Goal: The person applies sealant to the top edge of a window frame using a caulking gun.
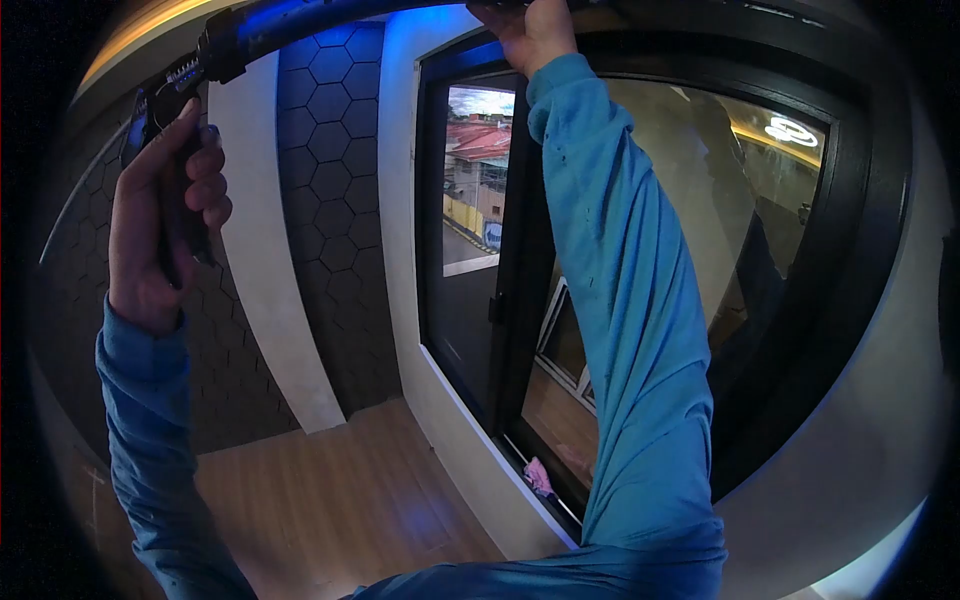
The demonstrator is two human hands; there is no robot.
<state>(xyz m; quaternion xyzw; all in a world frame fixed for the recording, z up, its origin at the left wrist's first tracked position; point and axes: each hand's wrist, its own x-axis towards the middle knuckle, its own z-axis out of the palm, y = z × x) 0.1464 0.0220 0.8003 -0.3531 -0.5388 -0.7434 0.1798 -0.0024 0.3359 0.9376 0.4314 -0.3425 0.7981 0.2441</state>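
At the upper left, my left hand is raised with its fingers wrapped round the dark handle of a tool. The tool's upper end meets a long dark bar that runs along the top of the view. My right hand reaches up at the top centre, against the dark bar; its fingertips are cut off by the frame edge, so its grip is not clear. Blue sleeves cover both arms.
A black-framed window stands in front, its glass showing roofs and a street. A pink cloth lies on the sill. Dark hexagon panels and a pale pillar are left, above a wooden floor.
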